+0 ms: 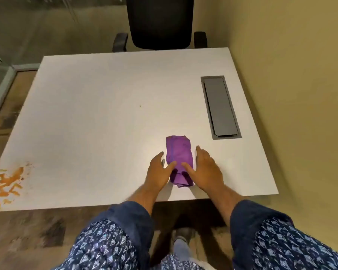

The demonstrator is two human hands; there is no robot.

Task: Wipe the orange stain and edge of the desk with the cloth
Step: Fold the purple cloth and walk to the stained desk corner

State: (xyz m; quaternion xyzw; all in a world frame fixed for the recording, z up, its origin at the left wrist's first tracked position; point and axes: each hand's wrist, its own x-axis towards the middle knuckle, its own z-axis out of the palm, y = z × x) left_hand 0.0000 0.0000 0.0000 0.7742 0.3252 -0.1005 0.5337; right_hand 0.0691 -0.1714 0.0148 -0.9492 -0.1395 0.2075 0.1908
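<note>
A folded purple cloth (179,152) lies on the white desk (98,114) near its front edge, right of centre. My left hand (158,174) rests flat against the cloth's left side with its thumb on the fabric. On the right side lies my right hand (205,170), fingers spread and its thumb on the cloth too. Neither hand has lifted the cloth. An orange stain (6,184), splattered and streaky, covers the desk's front left corner, far to the left of both hands.
A grey cable hatch (220,107) is set into the desk at the right. A black office chair (160,22) stands behind the far edge. A beige wall (291,75) runs along the right side. Patterned carpet lies below.
</note>
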